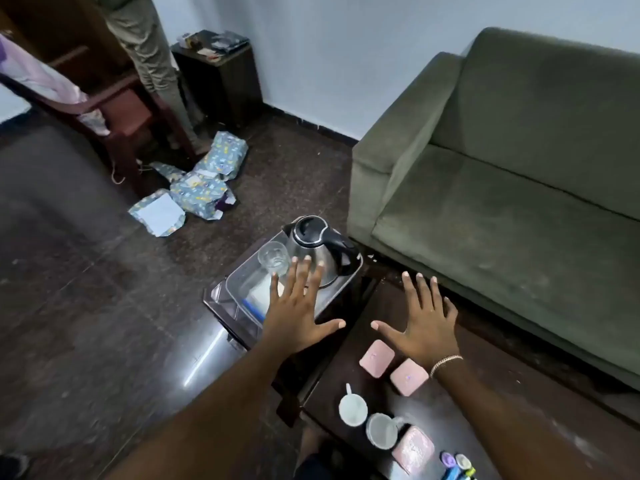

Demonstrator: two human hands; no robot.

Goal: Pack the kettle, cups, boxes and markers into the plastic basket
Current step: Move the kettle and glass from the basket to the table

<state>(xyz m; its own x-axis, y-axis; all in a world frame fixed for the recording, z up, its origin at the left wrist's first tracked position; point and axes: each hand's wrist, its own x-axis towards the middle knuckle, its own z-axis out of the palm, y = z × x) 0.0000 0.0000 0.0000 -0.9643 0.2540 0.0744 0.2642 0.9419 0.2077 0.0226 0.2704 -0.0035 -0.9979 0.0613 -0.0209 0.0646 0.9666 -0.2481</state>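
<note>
While hovering with fingers (302, 276) straight, spread and released, grasping nothing: left hand (298, 320) over the clear plastic basket (227, 284), right hand (422, 327) over the dark desk (426, 414). Inside the basket, upright kettle (311, 244), glass cup (273, 258) just beside it. On the desk, three pink boxes (376, 358), two pale cups (352, 409) between them, markers (457, 465) at the near edge.

Bare forearms, no sleeves — a thin beaded bracelet (445, 361) circles the right wrist.

Kettle (313, 252), glass (273, 259) crowd far end of basket (235, 282)
</note>
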